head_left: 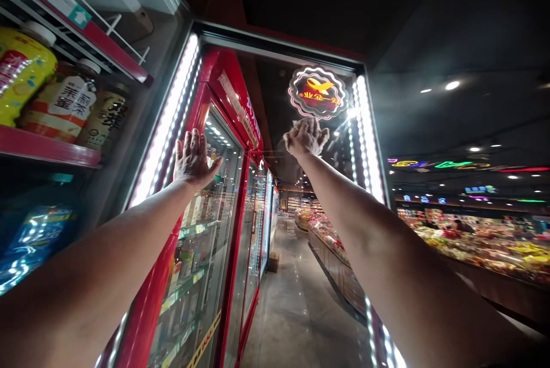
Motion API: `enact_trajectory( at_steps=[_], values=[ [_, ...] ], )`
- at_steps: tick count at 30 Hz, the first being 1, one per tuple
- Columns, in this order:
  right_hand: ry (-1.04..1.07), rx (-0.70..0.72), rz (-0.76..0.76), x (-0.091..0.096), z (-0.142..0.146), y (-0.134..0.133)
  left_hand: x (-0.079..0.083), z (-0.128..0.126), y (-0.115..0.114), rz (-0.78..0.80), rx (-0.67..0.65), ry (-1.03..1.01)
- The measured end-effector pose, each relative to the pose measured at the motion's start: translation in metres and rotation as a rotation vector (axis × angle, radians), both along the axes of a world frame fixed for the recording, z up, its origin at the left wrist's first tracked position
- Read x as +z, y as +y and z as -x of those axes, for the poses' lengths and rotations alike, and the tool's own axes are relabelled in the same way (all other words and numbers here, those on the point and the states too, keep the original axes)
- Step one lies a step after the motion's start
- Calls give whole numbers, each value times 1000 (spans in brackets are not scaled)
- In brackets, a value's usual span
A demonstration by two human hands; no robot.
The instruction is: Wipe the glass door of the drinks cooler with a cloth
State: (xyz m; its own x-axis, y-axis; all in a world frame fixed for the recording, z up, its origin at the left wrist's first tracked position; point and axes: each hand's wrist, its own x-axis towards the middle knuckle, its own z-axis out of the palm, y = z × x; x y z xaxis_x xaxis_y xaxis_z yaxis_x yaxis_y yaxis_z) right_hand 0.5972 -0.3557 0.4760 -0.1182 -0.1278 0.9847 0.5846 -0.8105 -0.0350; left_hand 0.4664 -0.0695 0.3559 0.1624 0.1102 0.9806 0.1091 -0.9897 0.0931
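Both my arms reach up to an open glass fridge door (275, 196) framed by bright LED strips. My left hand (193, 157) lies flat with fingers stretched out on the door's left edge, beside the lit strip (165, 121). My right hand (306, 137) is closed on a pale crumpled cloth (310, 125) pressed against the glass. It sits just under a glowing round logo sign (318, 93) seen in the pane.
Fridge shelves at the left hold bottled drinks (64, 101) above a red rail (47, 149). A row of red glass-door coolers (240, 224) runs along the aisle floor (296, 299). Low display counters of goods (472, 245) fill the right side under neon signs.
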Motion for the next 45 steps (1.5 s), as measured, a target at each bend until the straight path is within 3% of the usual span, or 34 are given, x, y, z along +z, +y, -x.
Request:
enact_trajectory(
  at_steps=[1, 4, 7, 9, 11, 14, 16, 19, 21, 24, 27, 29, 31, 34, 36, 41, 43, 45],
  values=[
    [-17, -3, 57, -4, 5, 15, 0, 0, 0, 4, 0, 5],
    [-131, -35, 470, -18, 22, 50, 1, -1, 1, -4, -8, 17],
    [-140, -23, 704, -24, 30, 51, 1, -1, 2, -5, -20, 8],
    [-101, -12, 649, -21, 31, 42, 1, -1, 1, -4, -27, 0],
    [-40, -27, 473, -17, 33, 39, 1, 0, 1, -7, -37, -4],
    [29, -54, 286, -20, 43, 56, 0, 0, 0, -6, -52, -13],
    [0, -47, 399, -27, 52, 72, -1, 0, 1, -6, -55, -25],
    [-101, -28, 715, -34, 61, 85, -1, 0, 2, 0, -73, -21],
    [-126, -23, 784, -31, 60, 84, 0, 1, 2, 3, -86, -3],
    [-84, -17, 632, -20, 59, 87, 2, 4, 2, -3, -83, 28],
    [-26, -33, 440, -17, 69, 111, 4, 7, 3, -31, -52, 53],
    [-23, -61, 511, -22, 81, 131, 4, 9, 6, -64, -29, 48],
    [-67, -81, 706, -28, 92, 146, 3, 9, 8, -95, -24, 32],
    [-144, -68, 916, -29, 101, 150, 2, 8, 11, -99, -57, 22],
    [-151, -49, 907, -23, 101, 147, 1, 7, 12, -88, -89, 16],
    [-19, -20, 512, -8, 100, 166, -1, 4, 12, -21, -100, -47],
    [-25, -30, 547, -8, 102, 183, -1, 3, 11, 48, -108, -29],
    [-94, -33, 692, -10, 104, 195, 0, 4, 12, 74, -134, -5]
  ],
)
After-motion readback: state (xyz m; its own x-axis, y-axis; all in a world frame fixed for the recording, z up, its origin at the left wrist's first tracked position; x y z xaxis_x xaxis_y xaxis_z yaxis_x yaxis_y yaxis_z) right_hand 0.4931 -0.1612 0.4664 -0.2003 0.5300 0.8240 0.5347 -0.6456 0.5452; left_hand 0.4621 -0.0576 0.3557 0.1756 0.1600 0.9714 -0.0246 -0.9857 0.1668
